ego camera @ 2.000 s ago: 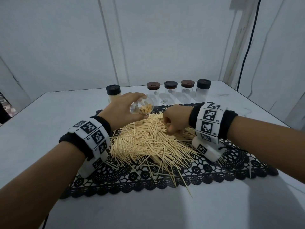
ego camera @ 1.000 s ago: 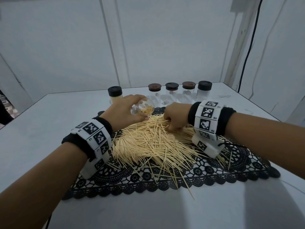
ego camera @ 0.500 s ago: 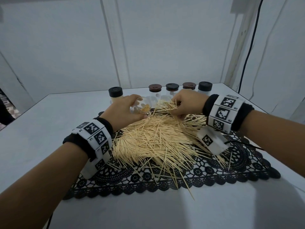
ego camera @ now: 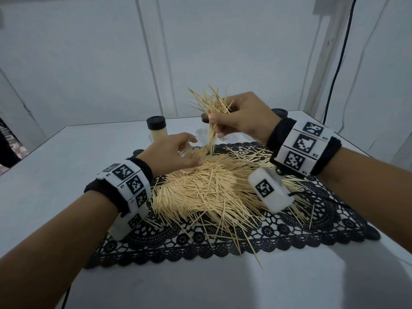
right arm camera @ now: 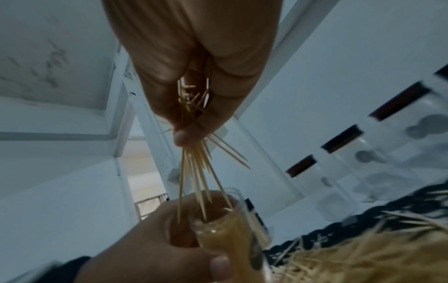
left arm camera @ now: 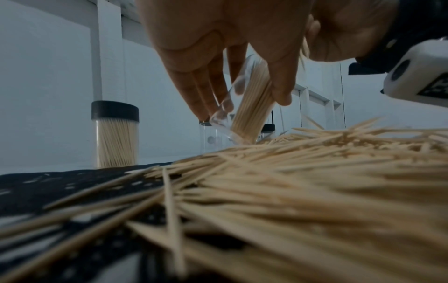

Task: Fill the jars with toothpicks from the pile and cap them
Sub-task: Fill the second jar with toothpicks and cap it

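Observation:
My left hand (ego camera: 174, 152) grips a clear open jar (ego camera: 194, 150), tilted at the far edge of the toothpick pile (ego camera: 214, 190); the jar (left arm camera: 244, 107) is partly filled with toothpicks. My right hand (ego camera: 240, 117) is raised above it and pinches a bunch of toothpicks (ego camera: 211, 108) whose lower tips point into the jar's mouth (right arm camera: 218, 210). In the right wrist view the bunch (right arm camera: 198, 162) hangs from my fingers (right arm camera: 186, 132) into the jar, held from below by the left hand (right arm camera: 157, 254).
A black lace mat (ego camera: 289, 230) lies under the pile on the white table (ego camera: 44, 175). A full jar with a black cap (ego camera: 157, 128) stands behind the left hand. Several capped clear jars (right arm camera: 344, 162) line the table's back, mostly hidden by my right hand in the head view.
My right hand left the pile with a pinched bunch of toothpicks and rose above the jar. The left hand kept holding the jar in about the same place.

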A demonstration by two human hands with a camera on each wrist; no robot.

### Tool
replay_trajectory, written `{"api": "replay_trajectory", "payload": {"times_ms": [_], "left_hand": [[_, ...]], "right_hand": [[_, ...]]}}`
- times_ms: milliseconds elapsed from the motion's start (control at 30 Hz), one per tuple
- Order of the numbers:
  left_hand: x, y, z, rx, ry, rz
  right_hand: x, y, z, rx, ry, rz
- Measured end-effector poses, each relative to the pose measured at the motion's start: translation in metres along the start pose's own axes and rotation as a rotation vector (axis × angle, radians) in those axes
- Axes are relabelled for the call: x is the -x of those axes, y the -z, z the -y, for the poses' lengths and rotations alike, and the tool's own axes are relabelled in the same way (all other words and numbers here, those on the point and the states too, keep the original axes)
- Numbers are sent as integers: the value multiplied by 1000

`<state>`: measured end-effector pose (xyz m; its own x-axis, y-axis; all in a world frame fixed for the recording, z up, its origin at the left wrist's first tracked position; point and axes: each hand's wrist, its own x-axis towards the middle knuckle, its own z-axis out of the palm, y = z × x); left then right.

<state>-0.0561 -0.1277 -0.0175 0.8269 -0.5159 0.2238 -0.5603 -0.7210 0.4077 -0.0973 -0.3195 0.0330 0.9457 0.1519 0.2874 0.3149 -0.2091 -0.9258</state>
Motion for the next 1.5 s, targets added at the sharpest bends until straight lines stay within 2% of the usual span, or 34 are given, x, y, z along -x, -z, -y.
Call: {"api": "replay_trajectory", "payload": {"times_ms": [167, 333, 600, 800, 933, 1067, 1333, 1500], "left_hand": [[-1, -2, 2, 12, 4, 3], [0, -2, -1, 31, -29, -19], [0, -1, -1, 49, -40, -9], [-2, -1, 1, 15, -59, 2], [0, -1, 0, 11, -98, 17], [-2, -2, 1, -16, -102, 29], [0, -2, 0, 0, -90, 49], [-1, -5, 2, 96, -77, 18]], "right_hand": [[-6, -14, 7, -52, 77, -61], [-4, -25, -3, -29, 69, -73], [-5, -35, -31, 130, 52, -112], [-6, -38, -40, 373, 117, -123], [-5, -38, -38, 480, 132, -50], [-6, -37, -36, 699, 161, 58], [-9, -34, -28, 995, 104, 148], [-10, -31, -13, 996, 150, 215]]}}
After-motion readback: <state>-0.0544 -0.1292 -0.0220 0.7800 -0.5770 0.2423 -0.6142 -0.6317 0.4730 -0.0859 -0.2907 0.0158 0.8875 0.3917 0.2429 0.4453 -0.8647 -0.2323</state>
